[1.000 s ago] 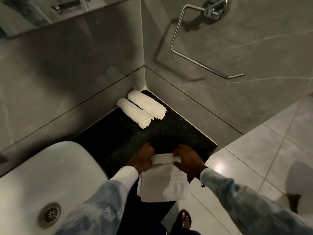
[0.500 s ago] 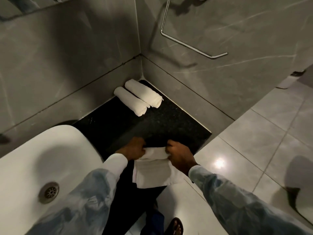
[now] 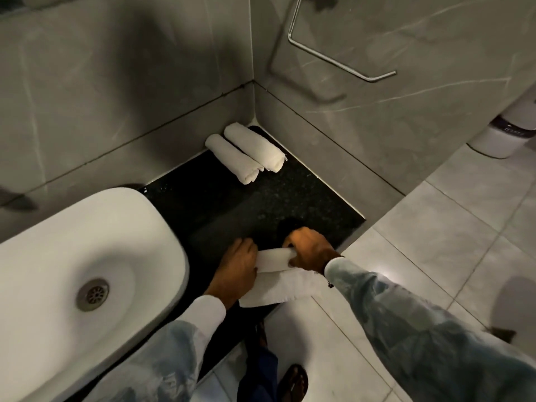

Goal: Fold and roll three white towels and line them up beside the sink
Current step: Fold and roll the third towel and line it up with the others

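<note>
Two rolled white towels lie side by side in the far corner of the black countertop (image 3: 220, 204): the left roll (image 3: 232, 159) and the right roll (image 3: 255, 147). A third white towel (image 3: 278, 274) lies at the counter's front edge, its far end rolled into a tube and its flat tail hanging toward me. My left hand (image 3: 236, 266) grips the roll's left end. My right hand (image 3: 309, 250) grips its right end, fingers curled over the tube. The white sink (image 3: 162, 233) sits left of the hands.
Grey tiled walls meet in the corner behind the rolls, and a chrome towel ring (image 3: 333, 59) juts from the right wall. A white bin (image 3: 501, 137) stands on the tiled floor at right. My sandalled foot (image 3: 293, 384) shows below the counter edge.
The roll on the third towel has grown and the flat tail is shorter. Both hands stay on its ends. The view has shifted, bringing more of the sink in.
</note>
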Available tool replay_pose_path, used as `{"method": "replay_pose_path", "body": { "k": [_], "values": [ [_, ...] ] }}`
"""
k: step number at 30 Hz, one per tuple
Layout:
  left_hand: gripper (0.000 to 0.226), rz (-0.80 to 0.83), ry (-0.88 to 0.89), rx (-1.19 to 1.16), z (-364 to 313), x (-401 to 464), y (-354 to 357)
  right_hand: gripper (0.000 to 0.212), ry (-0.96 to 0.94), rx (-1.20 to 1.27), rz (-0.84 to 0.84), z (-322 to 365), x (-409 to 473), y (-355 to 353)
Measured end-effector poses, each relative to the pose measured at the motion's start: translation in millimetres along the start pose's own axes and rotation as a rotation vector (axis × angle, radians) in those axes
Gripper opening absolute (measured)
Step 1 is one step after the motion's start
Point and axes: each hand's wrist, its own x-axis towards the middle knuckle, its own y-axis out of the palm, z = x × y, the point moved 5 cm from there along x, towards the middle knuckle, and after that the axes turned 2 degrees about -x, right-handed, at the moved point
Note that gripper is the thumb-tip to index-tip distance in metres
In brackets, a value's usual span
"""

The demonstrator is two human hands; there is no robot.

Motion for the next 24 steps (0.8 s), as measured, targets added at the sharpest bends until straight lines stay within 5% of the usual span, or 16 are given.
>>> {"method": "replay_pose_path", "body": {
  "k": [8, 17, 21, 24],
  "values": [
    [0.046, -0.101, 0.107, 0.134, -1.3, 16.5, -12.8, 0.042, -0.161, -0.255, -0.253, 13.9, -11.2, 3.4],
    [0.046, 0.114, 0.006, -0.067, 1.1, 2.9, -15.6, 0.02, -0.226, -0.244, -0.533, 16.9, -41.3, 24.9],
    [0.063, 0.276, -0.172, -0.124, 11.8, 20.0, -16.9, 0.026, -0.231, -0.155, -0.349, 14.8, -44.3, 17.4],
    [0.045, 0.252, -0.253, -0.116, 4.9, 22.7, -26.0, 0.028, -0.06, 0.052, -0.163, 7.9, -31.4, -2.0]
  ]
}}
